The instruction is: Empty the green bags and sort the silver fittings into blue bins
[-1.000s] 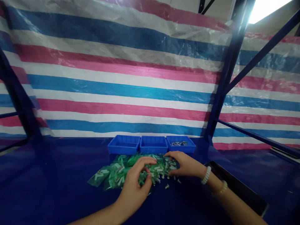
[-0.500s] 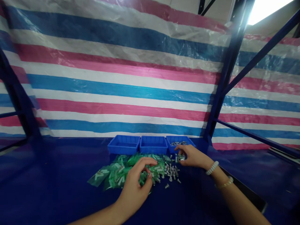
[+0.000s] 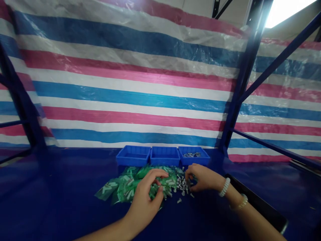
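Observation:
My left hand (image 3: 145, 197) rests over the near side of the green plastic bags (image 3: 127, 184), its fingers curved and the thumb apart from them, with nothing visible between. Pale strips or small parts show through the bags' film. To the right of the bags lies a heap of loose metal screws (image 3: 182, 184). My right hand (image 3: 203, 177) reaches down at the heap's right edge, fingers bent and thumb spread away from them. Its fingertips partly cover the screws there. One screw (image 3: 179, 200) lies apart, nearer to me.
Behind the bags stand three blue bins in a row: the left bin (image 3: 132, 161), the middle bin (image 3: 165, 162) and the right bin (image 3: 206, 161), which contains metal pieces (image 3: 192, 155). A long black object (image 3: 265, 207) lies beneath my right forearm on the blue table (image 3: 62, 201).
My right hand has moved from beside the right bin down and nearer to the loose screws. A shiny small packet or cluster by its fingers no longer shows. My left hand stays in place.

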Tool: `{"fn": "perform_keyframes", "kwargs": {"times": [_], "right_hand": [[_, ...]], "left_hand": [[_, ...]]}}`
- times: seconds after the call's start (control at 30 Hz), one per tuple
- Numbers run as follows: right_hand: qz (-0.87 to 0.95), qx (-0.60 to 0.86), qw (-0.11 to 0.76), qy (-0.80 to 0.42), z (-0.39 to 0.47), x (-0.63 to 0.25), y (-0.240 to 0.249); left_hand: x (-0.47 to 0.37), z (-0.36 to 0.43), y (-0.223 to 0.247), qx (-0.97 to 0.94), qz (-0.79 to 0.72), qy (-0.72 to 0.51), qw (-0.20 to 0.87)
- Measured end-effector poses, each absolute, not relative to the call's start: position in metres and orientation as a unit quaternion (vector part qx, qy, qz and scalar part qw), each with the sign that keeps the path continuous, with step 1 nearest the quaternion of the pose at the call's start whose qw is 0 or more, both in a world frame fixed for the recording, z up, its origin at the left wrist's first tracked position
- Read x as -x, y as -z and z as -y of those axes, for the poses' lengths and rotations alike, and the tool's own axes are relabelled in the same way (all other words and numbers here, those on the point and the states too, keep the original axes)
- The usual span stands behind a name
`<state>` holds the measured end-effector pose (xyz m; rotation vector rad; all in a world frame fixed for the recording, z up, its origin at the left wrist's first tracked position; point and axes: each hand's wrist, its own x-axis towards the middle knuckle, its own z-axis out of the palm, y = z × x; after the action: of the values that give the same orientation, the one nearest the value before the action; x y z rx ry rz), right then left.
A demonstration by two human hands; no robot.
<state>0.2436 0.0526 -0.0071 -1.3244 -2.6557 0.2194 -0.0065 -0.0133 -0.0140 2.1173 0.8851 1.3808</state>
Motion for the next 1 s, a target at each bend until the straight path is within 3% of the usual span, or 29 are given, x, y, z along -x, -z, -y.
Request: {"fn": "perform_keyframes", "kwargs": {"times": [0.13,0.27,0.43,0.57,0.7,0.83,1.0], "right_hand": [[0.885,0.444,0.117,-0.084,-0.050,-0.243,-0.002],[0.855,0.410,0.274,-0.164,-0.037,-0.231,-0.020],[0.797,0.340,0.455,-0.203,-0.015,-0.193,-0.014],[0.806,0.317,0.474,-0.159,-0.006,-0.176,-0.001],[0.778,0.312,0.471,-0.273,-0.005,-0.176,0.002],[0.695,0.296,0.471,-0.455,-0.005,-0.174,0.003],[0.677,0.311,0.485,-0.457,-0.001,-0.168,0.005]], "left_hand": [[0.007,0.013,0.013,-0.765,-0.322,-0.507,0.233],[0.005,0.015,0.008,-0.733,-0.343,-0.512,0.289],[-0.001,0.015,0.007,-0.651,-0.355,-0.491,0.458],[-0.003,0.015,0.009,-0.607,-0.366,-0.495,0.503],[-0.002,0.019,0.005,-0.632,-0.378,-0.511,0.443],[0.002,0.021,0.000,-0.694,-0.345,-0.558,0.296],[0.004,0.019,0.002,-0.742,-0.327,-0.562,0.164]]}}
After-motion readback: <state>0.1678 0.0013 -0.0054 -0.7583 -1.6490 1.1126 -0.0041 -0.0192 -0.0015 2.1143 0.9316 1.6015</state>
